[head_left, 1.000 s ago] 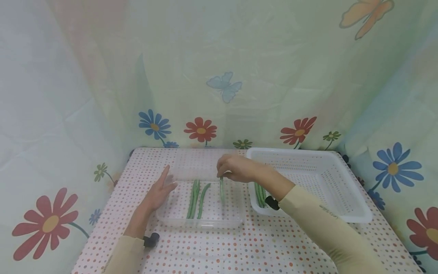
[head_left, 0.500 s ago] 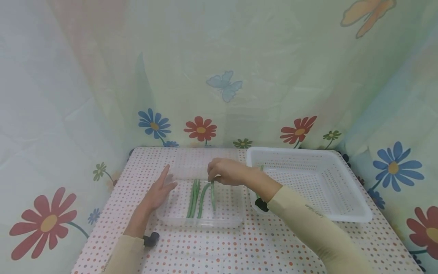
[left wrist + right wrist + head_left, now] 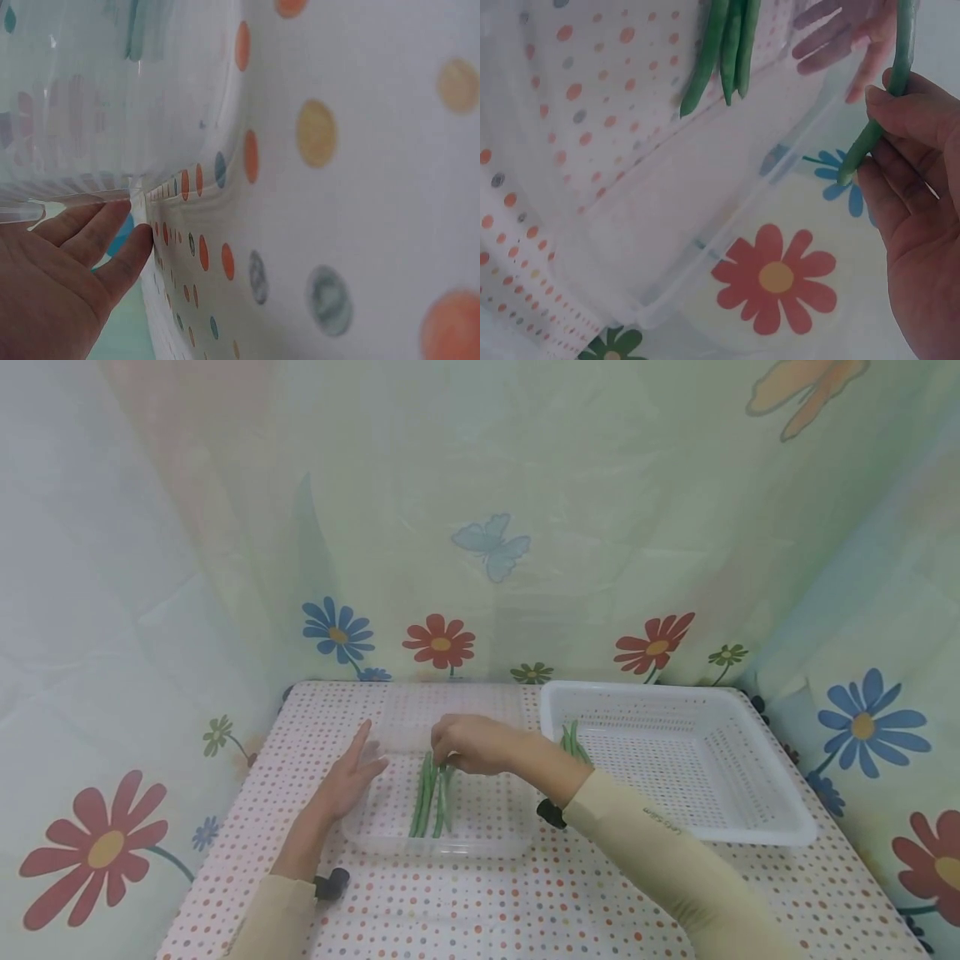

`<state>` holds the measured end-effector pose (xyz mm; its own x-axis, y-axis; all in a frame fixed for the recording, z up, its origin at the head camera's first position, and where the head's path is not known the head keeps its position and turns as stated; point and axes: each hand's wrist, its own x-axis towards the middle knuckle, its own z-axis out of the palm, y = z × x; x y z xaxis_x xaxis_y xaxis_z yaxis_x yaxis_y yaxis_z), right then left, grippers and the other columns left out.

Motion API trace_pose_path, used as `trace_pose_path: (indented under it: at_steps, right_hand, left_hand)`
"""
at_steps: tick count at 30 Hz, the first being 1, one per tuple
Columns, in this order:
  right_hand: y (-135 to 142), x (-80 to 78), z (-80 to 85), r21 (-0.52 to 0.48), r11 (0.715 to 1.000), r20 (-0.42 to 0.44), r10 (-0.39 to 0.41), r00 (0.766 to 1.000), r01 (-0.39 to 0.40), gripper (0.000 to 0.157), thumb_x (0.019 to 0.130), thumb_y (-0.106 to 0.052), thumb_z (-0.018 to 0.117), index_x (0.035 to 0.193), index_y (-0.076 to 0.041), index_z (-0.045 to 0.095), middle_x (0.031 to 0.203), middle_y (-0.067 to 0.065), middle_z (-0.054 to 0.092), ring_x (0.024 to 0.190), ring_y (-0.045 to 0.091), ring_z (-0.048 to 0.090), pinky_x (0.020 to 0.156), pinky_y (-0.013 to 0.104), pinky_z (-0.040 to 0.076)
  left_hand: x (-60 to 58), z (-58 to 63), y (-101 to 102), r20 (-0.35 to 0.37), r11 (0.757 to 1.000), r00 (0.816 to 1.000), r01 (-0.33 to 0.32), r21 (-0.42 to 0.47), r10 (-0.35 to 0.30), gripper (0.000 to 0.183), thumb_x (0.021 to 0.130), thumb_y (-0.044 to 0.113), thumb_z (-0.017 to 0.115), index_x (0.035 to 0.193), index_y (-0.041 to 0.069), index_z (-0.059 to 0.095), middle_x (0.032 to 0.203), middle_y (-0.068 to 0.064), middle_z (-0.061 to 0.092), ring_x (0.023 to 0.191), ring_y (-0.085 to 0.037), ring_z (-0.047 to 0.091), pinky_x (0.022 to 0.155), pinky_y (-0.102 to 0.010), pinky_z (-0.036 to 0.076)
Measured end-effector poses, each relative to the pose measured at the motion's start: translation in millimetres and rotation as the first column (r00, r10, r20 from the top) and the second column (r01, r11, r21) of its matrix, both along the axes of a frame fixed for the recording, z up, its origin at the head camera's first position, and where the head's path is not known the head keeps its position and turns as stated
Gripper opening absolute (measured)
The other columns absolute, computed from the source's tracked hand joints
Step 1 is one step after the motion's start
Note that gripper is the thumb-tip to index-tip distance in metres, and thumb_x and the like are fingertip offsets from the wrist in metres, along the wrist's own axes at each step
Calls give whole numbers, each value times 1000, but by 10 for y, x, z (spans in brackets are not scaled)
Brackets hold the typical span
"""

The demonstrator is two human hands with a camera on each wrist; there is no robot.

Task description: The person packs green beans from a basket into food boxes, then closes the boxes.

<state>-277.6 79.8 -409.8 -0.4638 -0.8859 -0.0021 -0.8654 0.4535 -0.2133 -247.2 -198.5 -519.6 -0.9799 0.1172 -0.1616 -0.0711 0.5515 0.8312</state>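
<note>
"While that green bean (image 3: pixel 902 64) hangs over the floor of the clear container (image 3: pixel 487 845), what has hold of it?"

"The right hand (image 3: pixel 476 745): thumb and fingers are clamped on it near one end. Three more beans (image 3: pixel 731 56) lie in the container, just to its left."

"And the left hand (image 3: pixel 352 781)?"

"Fingers straight and spread, beside the container's left wall; whether they touch it, I can't quite tell."

"What's farther out?"

"A white basket (image 3: pixel 795 827) stands to the right, with other beans (image 3: pixel 573 743) along its left side. Basket and container rest on a dotted cloth (image 3: pixel 420 918), and a flowered curtain (image 3: pixel 600 527) hangs behind."
</note>
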Motion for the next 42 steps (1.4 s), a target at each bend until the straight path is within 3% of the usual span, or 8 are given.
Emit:
trace_pose_path:
  at_steps: [10, 24, 32, 42]
  right_hand:
    - [-167, -14, -134, 23, 999, -29, 34, 999, -34, 21, 94, -6, 76, 109, -18, 83, 106, -6, 76, 106, 10, 66, 96, 18, 55]
    - [-314, -42, -379, 103, 995, -5, -7, 1000, 7, 23, 91, -8, 79, 109, -21, 83, 103, -9, 75, 101, 7, 66, 92, 16, 55]
    - [-351, -62, -429, 142, 990, -20, 4, 1000, -1, 24, 91, -6, 77, 108, -23, 83, 101, -9, 73, 98, 7, 65, 92, 18, 55]
    - [-364, -94, -504, 217, 973, 10, -80, 997, 76, 29, 89, -6, 79, 110, -25, 81, 109, -8, 74, 103, 7, 67, 93, 19, 57]
  left_hand:
    - [-11, 2, -5, 3, 1000, 1000, -2, -18, 2, 79, 108, 43, 51, 168, 37, 1, 172, -13, 27, 160, -40, 21, 127, -67, 13]
    - [-1, -50, -25, -3, 1000, 1000, 0, -10, 0, 79, 108, 44, 51, 168, 37, 1, 172, -13, 28, 159, -39, 24, 127, -65, 17]
    - [8, -44, -23, -15, 1000, 1000, 5, 8, -5, 79, 108, 42, 52, 169, 34, 2, 171, -15, 28, 158, -40, 26, 127, -65, 20]
    - [-2, -27, -11, -23, 1000, 1000, 9, -15, -9, 79, 108, 43, 51, 168, 36, 1, 172, -14, 27, 159, -39, 25, 127, -65, 16]
